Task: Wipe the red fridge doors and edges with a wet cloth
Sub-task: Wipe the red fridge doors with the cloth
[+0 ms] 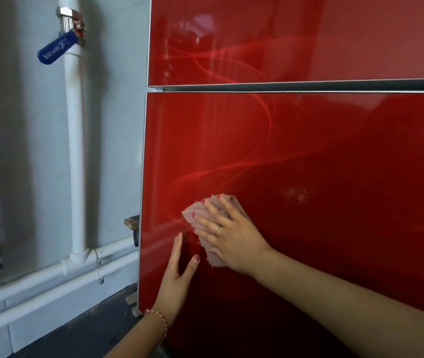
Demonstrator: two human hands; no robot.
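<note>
I see open lower door (321,164) right of the cloth (213,228); my left hand (177,280) blocks its left.

Under the right hand (234,239), the pinkish cloth (213,215) looks rough and frayed. The red door (321,177) it presses is glossy, glass-smooth, edged in what seems metal trim (142,177). The pipe (75,151) beyond looks matt plastic.
</note>
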